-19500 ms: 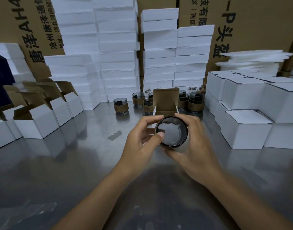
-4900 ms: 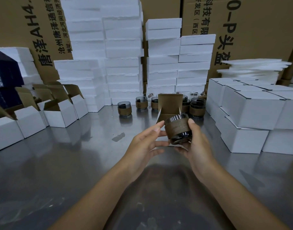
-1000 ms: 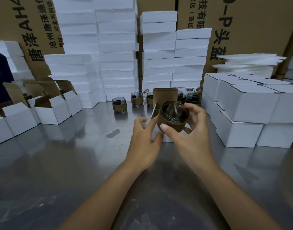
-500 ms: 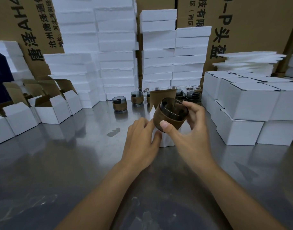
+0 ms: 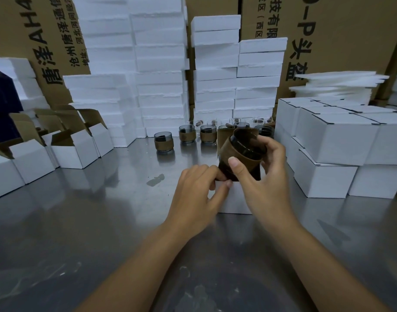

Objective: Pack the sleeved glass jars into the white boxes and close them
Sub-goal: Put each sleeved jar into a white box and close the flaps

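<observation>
The sleeved glass jar (image 5: pixel 240 154) is dropping lower than it was half a second ago: then it was hanging above the opening, and now its base is meeting the mouth of the open white box (image 5: pixel 235 201) at the middle of the steel table (image 5: pixel 80 221). It is leaning left, so it probably needs straightening before it slides in. The right hand (image 5: pixel 267 183) is wrapping round the jar, thumb on the near side of the sleeve and fingers curling over the far rim. The left hand (image 5: pixel 195 192) is pinching the box's near-left top edge, fingers bent over the rim, steadying it. This suggests insertion is starting, with closing yet to follow.

The jar is smoky dark glass, round and squat, banded by a matt brown cardboard sleeve. The box is smooth white card outside and kraft brown inside, its lid flap (image 5: pixel 223 137) standing up behind. More sleeved jars (image 5: pixel 187 134) are waiting in a far row, and closed white boxes (image 5: pixel 341 140) are stacking up at the right.
</observation>
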The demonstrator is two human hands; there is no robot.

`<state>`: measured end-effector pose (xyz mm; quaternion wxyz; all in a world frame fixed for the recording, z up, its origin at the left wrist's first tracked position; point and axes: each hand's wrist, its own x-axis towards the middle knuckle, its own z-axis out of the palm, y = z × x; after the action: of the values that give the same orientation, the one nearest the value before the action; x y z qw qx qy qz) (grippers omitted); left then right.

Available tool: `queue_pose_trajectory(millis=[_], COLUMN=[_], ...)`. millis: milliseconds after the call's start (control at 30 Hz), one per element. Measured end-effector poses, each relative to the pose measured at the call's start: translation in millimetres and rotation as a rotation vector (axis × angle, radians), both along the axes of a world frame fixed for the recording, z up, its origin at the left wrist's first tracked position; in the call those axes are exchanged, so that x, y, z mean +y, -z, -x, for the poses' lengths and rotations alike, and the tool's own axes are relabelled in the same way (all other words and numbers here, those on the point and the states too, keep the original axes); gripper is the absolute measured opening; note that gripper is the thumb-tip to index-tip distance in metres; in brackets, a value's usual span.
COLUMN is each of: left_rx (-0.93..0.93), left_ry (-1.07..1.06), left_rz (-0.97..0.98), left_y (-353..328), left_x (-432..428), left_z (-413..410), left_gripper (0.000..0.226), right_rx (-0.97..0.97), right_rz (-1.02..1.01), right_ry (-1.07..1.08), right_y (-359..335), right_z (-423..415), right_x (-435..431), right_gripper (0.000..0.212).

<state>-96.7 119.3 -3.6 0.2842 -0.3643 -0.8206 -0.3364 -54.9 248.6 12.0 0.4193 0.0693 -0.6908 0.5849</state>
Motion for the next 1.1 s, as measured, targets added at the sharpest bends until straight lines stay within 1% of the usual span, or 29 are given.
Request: queue_pose_trajectory(millis=[67,133,233,300,433,567,833,867,1033,1067,1100], left_rx=[0.01,0.034,0.037,0.034,0.023,0.017,0.026,0.027,0.04,0.034,0.019], left_ry=[0.022,0.033,0.031,0.025,0.03,0.028,0.045,0.048,0.053,0.059,0.069], left_rz=[-0.026,-0.042,-0.05,-0.043,-0.041,-0.042,-0.072,-0.072,-0.071,-0.073,-0.084], left_y=[-1.7,-2.6,-2.4,-1.8,-0.8,0.2,2.4,2.5,2.5,2.1,1.4], left_x=[0.6,1.3,1.4,0.9,-1.6,-3.7,-4.1,-3.8,-2.5,-2.8,-3.3], left_z=[-1.4,-2.6,-2.1,-1.1,0.2,1.5,2.0,1.8,2.0,1.7,1.3], left_gripper=[0.016,0.016,0.019,0.021,0.023,0.018,0.015,0.015,0.016,0.02,0.025], right_rx=[-0.005,-0.026,-0.033,-0.044,-0.101,-0.107,-0.2,-0.213,-0.241,-0.232,-0.212], right_rz=[-0.07,-0.193,-0.336,-0.363,-0.443,-0.517,-0.56,-0.589,-0.756,-0.772,-0.747], right_ry=[0.043,0.092,0.143,0.154,0.146,0.129,0.101,0.108,0.15,0.159,0.165], right_y=[2.3,4.3,6.0,5.8,2.8,1.8,5.0,5.5,5.7,5.5,5.1], right_z=[0.5,0.0,-0.6,-0.4,-2.3,-5.1,-3.1,-2.5,-2.6,-2.6,-2.7], right_x=[1.0,0.1,-0.2,2.0,7.7,8.9,11.3,11.7,14.8,14.2,12.7], right_gripper=[0.053,0.055,0.044,0.034,0.032,0.022,0.007,0.007,0.028,0.028,0.027])
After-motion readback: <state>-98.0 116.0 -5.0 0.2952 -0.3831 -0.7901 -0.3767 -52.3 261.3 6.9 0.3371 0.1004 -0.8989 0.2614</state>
